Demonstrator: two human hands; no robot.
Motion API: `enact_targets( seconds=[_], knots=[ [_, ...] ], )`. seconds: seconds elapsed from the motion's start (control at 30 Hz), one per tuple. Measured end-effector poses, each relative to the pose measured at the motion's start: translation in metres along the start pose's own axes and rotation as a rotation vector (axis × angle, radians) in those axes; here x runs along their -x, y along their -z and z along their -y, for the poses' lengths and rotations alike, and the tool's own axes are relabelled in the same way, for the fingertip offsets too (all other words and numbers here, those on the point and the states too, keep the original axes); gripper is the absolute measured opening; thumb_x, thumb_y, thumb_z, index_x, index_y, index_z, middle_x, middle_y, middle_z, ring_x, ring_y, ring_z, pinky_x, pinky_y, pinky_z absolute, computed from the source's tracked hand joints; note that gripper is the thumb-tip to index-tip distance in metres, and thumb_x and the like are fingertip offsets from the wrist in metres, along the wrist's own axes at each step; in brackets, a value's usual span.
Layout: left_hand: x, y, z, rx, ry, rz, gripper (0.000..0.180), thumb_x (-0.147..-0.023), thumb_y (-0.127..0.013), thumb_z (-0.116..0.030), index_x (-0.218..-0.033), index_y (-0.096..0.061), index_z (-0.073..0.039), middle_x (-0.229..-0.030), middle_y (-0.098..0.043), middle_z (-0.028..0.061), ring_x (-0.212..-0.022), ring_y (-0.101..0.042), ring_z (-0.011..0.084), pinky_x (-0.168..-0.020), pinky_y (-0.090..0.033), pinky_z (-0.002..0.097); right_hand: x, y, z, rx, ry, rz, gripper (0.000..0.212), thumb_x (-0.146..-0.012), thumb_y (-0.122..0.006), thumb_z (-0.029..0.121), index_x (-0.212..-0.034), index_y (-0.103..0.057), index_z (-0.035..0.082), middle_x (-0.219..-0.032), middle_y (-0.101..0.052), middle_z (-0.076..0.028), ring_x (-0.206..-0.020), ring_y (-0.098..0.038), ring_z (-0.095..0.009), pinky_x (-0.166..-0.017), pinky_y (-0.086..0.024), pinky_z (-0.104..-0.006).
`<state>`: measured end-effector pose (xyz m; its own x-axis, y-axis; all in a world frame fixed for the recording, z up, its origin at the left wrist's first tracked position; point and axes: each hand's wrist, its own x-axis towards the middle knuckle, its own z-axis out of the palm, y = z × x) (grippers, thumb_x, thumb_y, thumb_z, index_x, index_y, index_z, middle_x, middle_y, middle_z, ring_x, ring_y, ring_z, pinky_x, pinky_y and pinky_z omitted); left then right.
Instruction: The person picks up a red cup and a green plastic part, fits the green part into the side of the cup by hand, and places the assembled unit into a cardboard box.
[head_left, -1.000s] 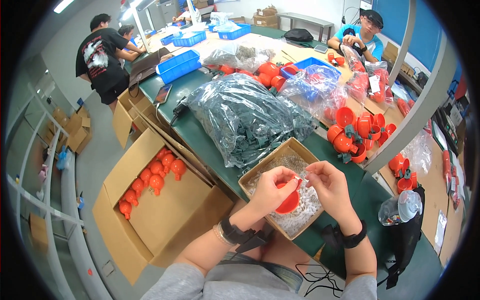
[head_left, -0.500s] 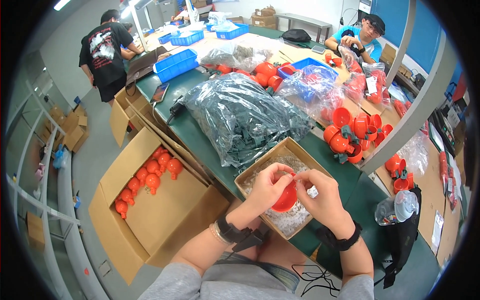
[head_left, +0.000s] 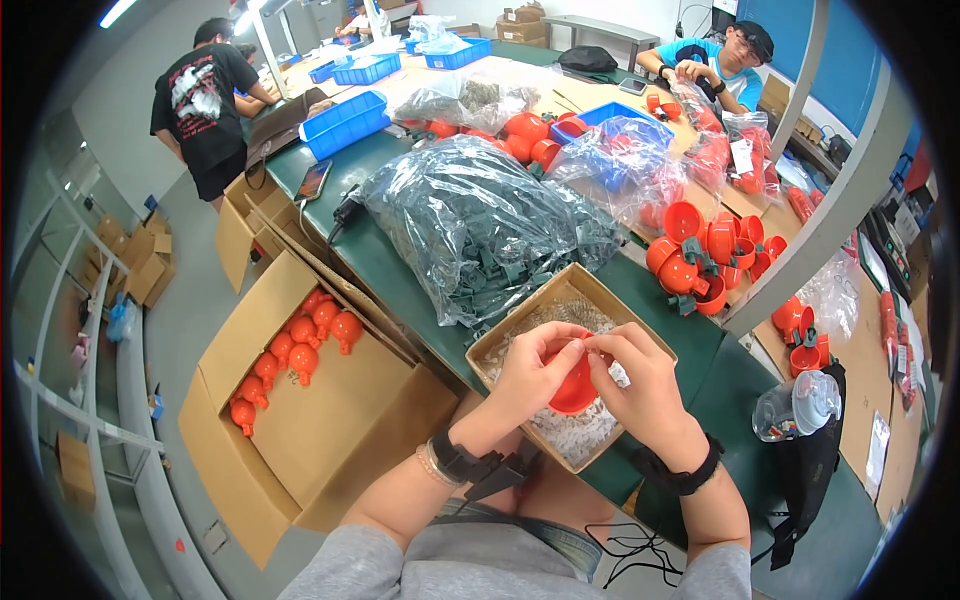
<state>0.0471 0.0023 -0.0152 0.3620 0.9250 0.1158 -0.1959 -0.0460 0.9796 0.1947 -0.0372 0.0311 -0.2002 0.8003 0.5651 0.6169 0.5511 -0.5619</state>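
Observation:
A red plastic cup (head_left: 574, 392) is held between my two hands, over a small open cardboard box (head_left: 628, 312). My left hand (head_left: 535, 368) pinches the cup's upper end from the left. From the right, my right hand (head_left: 640, 378) closes its thumb and fingers at the same end. The fingertips meet there and cover whatever small part may lie between them. Many small white pieces (head_left: 575, 440) fill the box beneath the hands. Just beyond it sits a large clear bag (head_left: 480, 225) of dark green plastic clips.
At left, a big open carton (head_left: 350, 430) holds several red round cups (head_left: 303, 350). Red cups with green clips (head_left: 700, 255) cluster by a grey post (head_left: 800, 225). A clear jar (head_left: 795, 408) stands at right. A co-worker (head_left: 715, 70) sits across the table; others are farther off.
My right fingers have shifted slightly inward over the cup's upper end. Both hands stay on the cup above the box. The whole view has shifted a little.

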Motion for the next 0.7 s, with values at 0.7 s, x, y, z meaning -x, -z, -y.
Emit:
enact_targets(
  seconds=[0.7],
  knots=[
    [0.0, -0.0003, 0.0058, 0.002, -0.022, 0.023, 0.018, -0.089, -0.053, -0.008, -0.102, -0.057, 0.003, -0.093, -0.064, 0.008, -0.085, -0.059, 0.0098, -0.075, -0.048, 0.0241, 0.0009, 0.0028, -0.0062, 0.02, -0.02, -0.026, 0.014, -0.075, -0.062, -0.001, -0.089, -0.06, 0.0, -0.08, -0.056, -0.012, -0.067, -0.061, -0.025, -0.058, -0.05, -0.032]
  ],
)
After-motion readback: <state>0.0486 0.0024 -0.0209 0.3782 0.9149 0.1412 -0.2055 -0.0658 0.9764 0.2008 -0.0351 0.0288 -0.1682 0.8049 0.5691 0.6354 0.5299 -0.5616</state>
